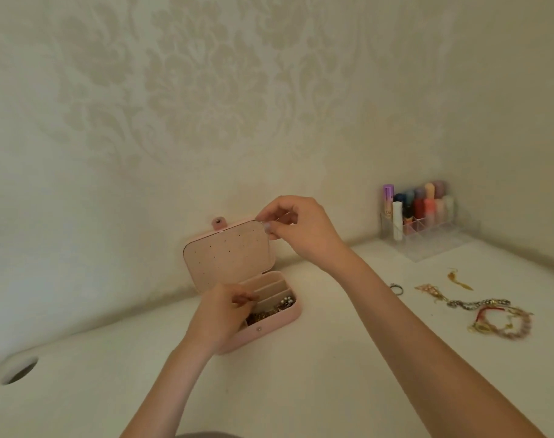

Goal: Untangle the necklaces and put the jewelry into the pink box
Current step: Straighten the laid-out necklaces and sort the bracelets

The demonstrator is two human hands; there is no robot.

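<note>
The pink box stands open on the white table, its lid tilted up with a dotted inner panel. Gold and pearl jewelry lies in its front compartments. My left hand hovers over the box's left side and pinches something small and dark. My right hand is at the lid's upper right corner, fingertips pinched on a tiny pale piece that is too small to identify. A tangle of necklaces and bracelets lies on the table to the right.
A clear organizer with lipsticks and tubes stands in the back right corner. A ring, a gold earring and a beaded chain lie near the tangle. A round cable hole is at the table's left edge.
</note>
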